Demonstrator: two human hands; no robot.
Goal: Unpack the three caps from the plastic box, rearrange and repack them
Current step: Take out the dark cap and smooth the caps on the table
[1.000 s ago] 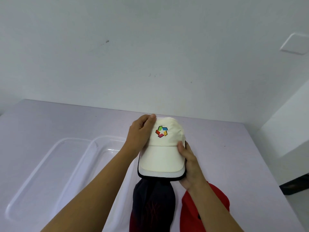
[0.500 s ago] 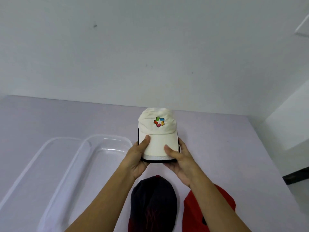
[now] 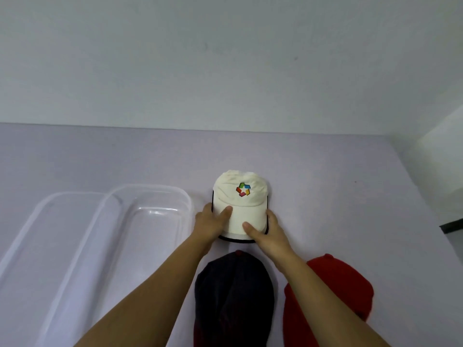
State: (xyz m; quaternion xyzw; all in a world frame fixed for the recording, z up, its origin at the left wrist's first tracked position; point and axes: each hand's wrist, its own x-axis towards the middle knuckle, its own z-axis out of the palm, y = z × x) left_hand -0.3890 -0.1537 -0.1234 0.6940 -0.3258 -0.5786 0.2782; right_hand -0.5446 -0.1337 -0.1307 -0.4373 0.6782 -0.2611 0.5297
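Note:
A cream cap (image 3: 246,196) with a coloured logo and a black-edged brim rests on the lilac table, brim toward me. My left hand (image 3: 211,224) grips the brim's left side, thumb on top. The brim's right side is held by my right hand (image 3: 266,230), thumb also on top. Nearer to me lie a dark navy cap (image 3: 234,299) and, to its right, a red cap (image 3: 335,291). The clear plastic box (image 3: 185,196) stands to the left of the cream cap with nothing visible inside.
A clear lid or second tray (image 3: 43,216) lies against the box's left side. A white wall rises behind the table's far edge. The table's right edge (image 3: 421,196) runs diagonally, with a white surface beyond it.
Both hands carried the cream cap away from me and lowered it to the table. My left hand slid from the crown to the brim. The view tilted, revealing more of the navy and red caps.

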